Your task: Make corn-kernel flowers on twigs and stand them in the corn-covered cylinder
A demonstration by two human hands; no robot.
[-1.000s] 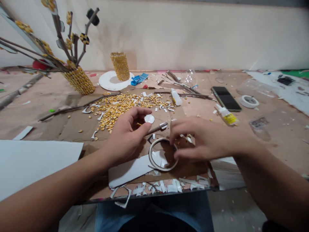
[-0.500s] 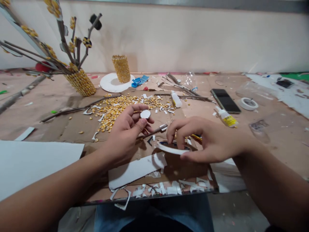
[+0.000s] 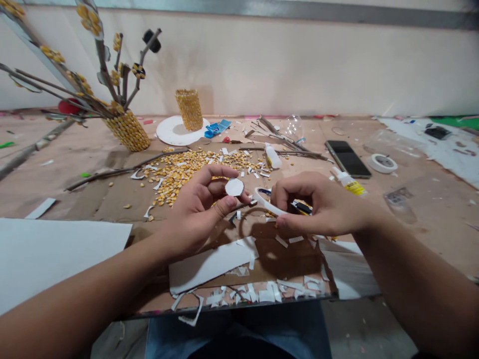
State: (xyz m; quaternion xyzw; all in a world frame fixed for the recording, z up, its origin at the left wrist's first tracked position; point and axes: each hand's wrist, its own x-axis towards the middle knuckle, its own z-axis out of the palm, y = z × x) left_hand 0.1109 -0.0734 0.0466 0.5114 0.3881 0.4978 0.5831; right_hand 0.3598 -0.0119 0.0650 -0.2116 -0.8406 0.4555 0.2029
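My left hand (image 3: 200,209) pinches a small white paper disc (image 3: 234,187) between thumb and fingers, with a thin twig (image 3: 242,205) running under them. My right hand (image 3: 322,204) grips a white tape ring (image 3: 266,201), lifted off the table and tilted just right of the disc. Both hands hover above a cardboard sheet (image 3: 292,254) strewn with white paper scraps. A pile of corn kernels (image 3: 187,167) lies behind my left hand.
A corn-covered vase with branches (image 3: 127,129) leans at the back left; a corn-covered cup (image 3: 190,109) stands on a white disc. Two glue bottles (image 3: 350,183), a black phone (image 3: 348,158), a tape roll (image 3: 382,162) and white card (image 3: 56,254) lie around.
My right hand picked the tape ring up from the cardboard and raised it toward the left hand. My left hand lifted the paper disc slightly and moved it right.
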